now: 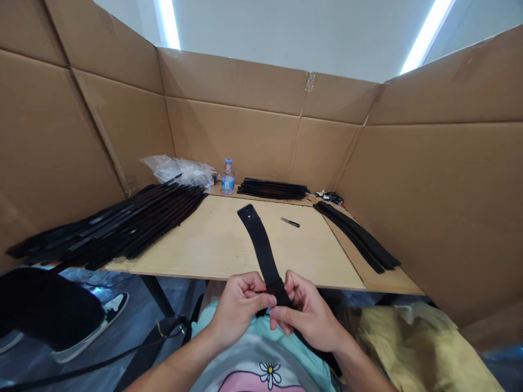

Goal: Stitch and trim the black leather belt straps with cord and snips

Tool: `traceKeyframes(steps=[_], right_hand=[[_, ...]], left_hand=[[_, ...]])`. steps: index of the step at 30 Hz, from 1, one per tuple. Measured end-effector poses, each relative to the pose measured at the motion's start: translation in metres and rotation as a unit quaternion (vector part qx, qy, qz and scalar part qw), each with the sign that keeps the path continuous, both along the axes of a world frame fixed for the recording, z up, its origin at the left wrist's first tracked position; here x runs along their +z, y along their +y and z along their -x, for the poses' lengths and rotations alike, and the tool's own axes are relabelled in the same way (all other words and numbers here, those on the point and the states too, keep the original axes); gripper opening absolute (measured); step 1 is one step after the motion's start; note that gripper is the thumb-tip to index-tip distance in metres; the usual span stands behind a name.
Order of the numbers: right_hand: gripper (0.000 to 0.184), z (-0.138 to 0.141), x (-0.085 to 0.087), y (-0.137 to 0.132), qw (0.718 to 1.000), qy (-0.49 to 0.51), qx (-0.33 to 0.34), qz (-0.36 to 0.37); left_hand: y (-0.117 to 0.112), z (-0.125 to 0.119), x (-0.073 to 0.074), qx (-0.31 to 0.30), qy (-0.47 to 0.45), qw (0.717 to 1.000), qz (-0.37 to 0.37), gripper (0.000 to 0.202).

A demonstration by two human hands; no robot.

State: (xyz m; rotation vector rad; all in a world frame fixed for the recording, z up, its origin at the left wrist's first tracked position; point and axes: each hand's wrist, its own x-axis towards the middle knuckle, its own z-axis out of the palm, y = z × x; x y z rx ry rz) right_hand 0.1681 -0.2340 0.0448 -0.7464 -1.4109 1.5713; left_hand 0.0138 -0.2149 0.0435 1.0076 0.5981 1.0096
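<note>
A long black strap (265, 247) runs from my lap up over the front edge of the table, its squared far end lying on the board. My left hand (244, 305) pinches the left side of the strap between thumb and fingers. Close beside it, my right hand (304, 307) grips the right side at the same spot, where a darker folded band or loop crosses the strap. The lower part of the strap passes under my right hand and is partly hidden. Small thread snips (290, 222) lie on the table beyond my hands.
Many black strips (134, 220) are heaped at left, with another stack (273, 188) at the back and several strips (353, 234) at right. Plastic bags (183, 171), a water bottle (227, 177) and cables (332, 198) stand near the cardboard walls (232, 81). A person's leg (61, 305) shows lower left.
</note>
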Motion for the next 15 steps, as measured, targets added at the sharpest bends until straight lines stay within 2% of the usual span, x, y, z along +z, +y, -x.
traceKeyframes(steps=[10, 15], right_hand=[[0.038, 0.0037, 0.0019, -0.0040, 0.998, -0.027, -0.049, -0.025], [0.042, 0.0047, -0.0011, -0.0013, 0.996, -0.031, -0.086, 0.007]], left_hand=[[0.0017, 0.0026, -0.0010, 0.017, 0.009, 0.999, -0.029, 0.041], [0.0023, 0.0007, -0.0058, 0.034, 0.022, 0.999, -0.011, 0.043]])
